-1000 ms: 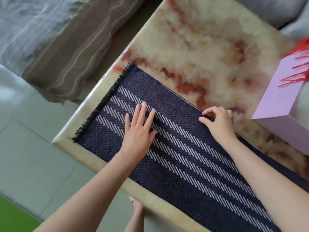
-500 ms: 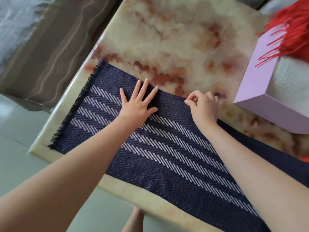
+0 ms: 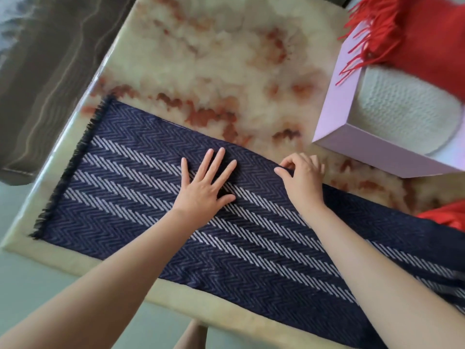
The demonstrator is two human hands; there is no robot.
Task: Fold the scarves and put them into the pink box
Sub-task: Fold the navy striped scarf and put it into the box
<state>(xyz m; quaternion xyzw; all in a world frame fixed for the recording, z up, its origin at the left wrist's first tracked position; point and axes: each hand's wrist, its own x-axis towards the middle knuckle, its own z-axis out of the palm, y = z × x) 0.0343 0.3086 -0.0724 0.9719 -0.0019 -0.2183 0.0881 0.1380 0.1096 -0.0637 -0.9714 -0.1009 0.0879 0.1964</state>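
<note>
A navy scarf with white herringbone stripes lies flat along the marble table, its fringed end at the left. My left hand rests flat on it with fingers spread. My right hand pinches the scarf's far edge with curled fingers. The pink box stands at the right, with a white knitted scarf inside and a red fringed scarf draped over its far side.
Another piece of red fabric lies at the right edge, beside the navy scarf. A brown striped cloth hangs to the left of the table. The table's left corner and the floor lie near the scarf's fringe.
The view has swung right, showing more of the pink box and the red scarf. My left hand slid a little along the navy scarf; my right hand keeps its pinch on the far edge.
</note>
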